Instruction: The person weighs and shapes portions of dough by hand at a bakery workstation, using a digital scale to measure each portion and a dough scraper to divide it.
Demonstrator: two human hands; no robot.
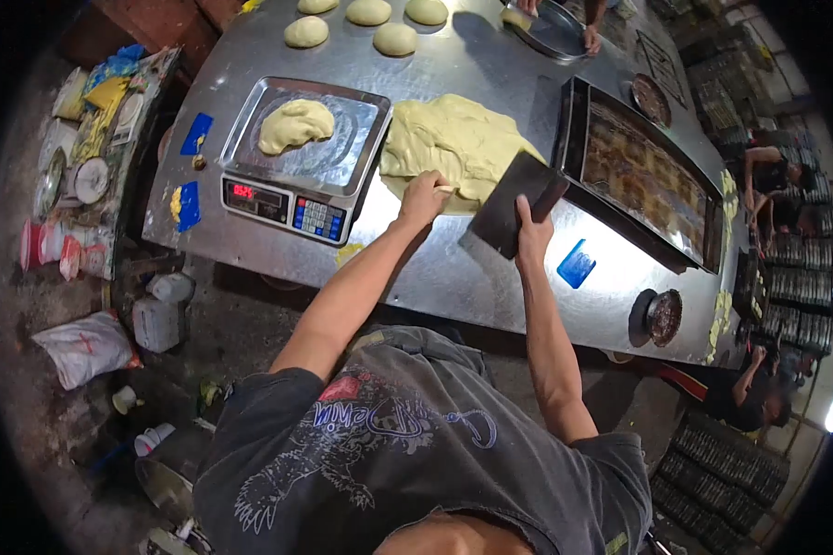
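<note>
My left hand (424, 199) is closed at the near edge of a large slab of pale yellow dough (458, 139), with a bit of dough poking out between thumb and fingers. My right hand (534, 236) grips the handle of a dark, flat-bladed dough scraper (512, 208), tilted over the slab's right front corner. Left of the slab is a digital scale (366, 176) with lit red digits. A lump of dough (295, 126) rests on its metal pan.
Several round dough balls (394, 39) lie at the table's far side. A dark rectangular tray (574, 139) stands at the right, near a blue plastic scraper (577, 265) and a round brown-crusted tin (664, 317). Across the table, another person's hand (591, 39) touches a round metal pan (551, 28).
</note>
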